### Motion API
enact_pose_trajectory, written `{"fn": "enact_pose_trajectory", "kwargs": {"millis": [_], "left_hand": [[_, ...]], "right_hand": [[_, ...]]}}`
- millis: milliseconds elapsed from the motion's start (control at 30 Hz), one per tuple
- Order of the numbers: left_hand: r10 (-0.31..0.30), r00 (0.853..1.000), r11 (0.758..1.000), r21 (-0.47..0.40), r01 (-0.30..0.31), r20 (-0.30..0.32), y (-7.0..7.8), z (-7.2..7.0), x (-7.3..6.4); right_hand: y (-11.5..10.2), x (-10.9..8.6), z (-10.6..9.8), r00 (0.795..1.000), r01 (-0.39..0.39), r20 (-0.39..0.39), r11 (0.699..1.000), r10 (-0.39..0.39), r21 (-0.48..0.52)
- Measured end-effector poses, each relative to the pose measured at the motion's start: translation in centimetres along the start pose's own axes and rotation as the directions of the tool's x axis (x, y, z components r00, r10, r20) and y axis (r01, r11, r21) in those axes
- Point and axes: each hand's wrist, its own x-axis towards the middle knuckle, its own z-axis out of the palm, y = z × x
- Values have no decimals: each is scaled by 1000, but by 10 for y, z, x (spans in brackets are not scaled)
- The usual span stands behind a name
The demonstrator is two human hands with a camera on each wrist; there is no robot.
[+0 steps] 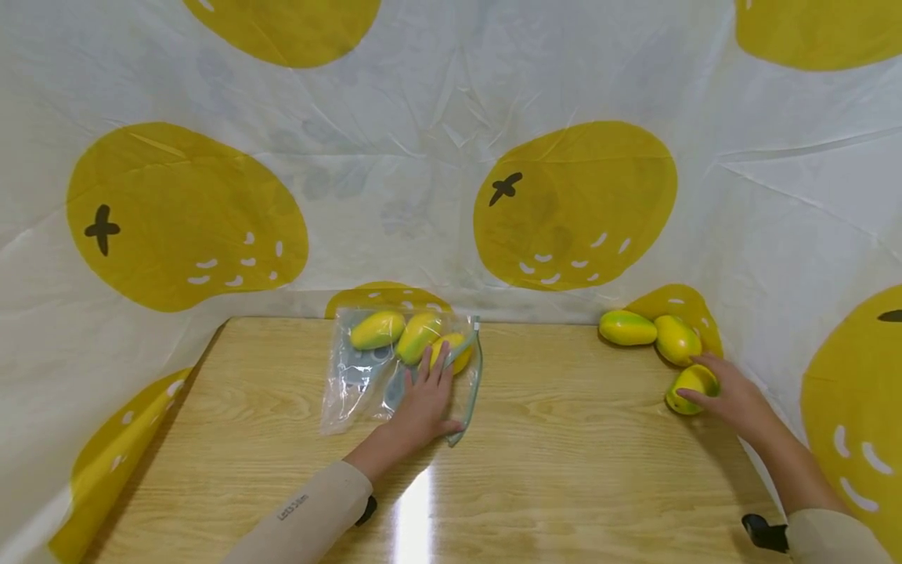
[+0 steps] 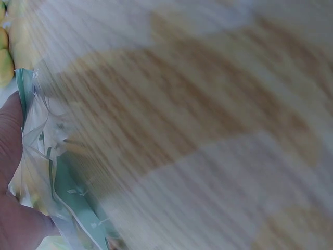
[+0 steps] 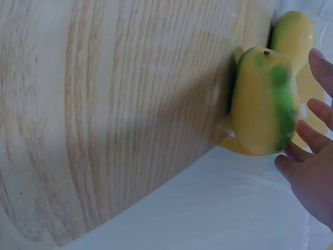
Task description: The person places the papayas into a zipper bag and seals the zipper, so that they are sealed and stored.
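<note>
A clear zip bag [image 1: 355, 399] with a grey-green edge lies toward the back of the table, holding three yellow-green mangoes [image 1: 377, 330]. My left hand [image 1: 423, 403] rests on it, fingers spread and reaching over the rightmost mango, thumb by the zip edge. At the right, my right hand [image 1: 733, 395] is at the nearest mango [image 1: 680, 398], its thumb in front and its fingers behind. The right wrist view shows those fingers loosely spread beside a green-patched mango [image 3: 265, 104]. Two more mangoes, one on the left [image 1: 627, 327] and one beside it [image 1: 677, 341], lie just behind.
The wooden table [image 1: 564, 470] carries the bag and the loose mangoes. White cloth [image 1: 395, 211] printed with large yellow fruit hangs behind and at both sides. Bright light reflects off the tabletop near the front.
</note>
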Motion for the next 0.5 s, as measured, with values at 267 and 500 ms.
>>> {"fn": "enact_pose_trajectory", "kwargs": {"millis": [267, 500], "left_hand": [[-3, 1000, 1000, 12, 3, 9, 0, 2, 0], [4, 1000, 1000, 18, -3, -10, -1, 4, 1]], "right_hand": [[7, -2, 10, 996, 58, -71, 996, -63, -61], [8, -9, 15, 997, 47, -51, 992, -53, -117]]}}
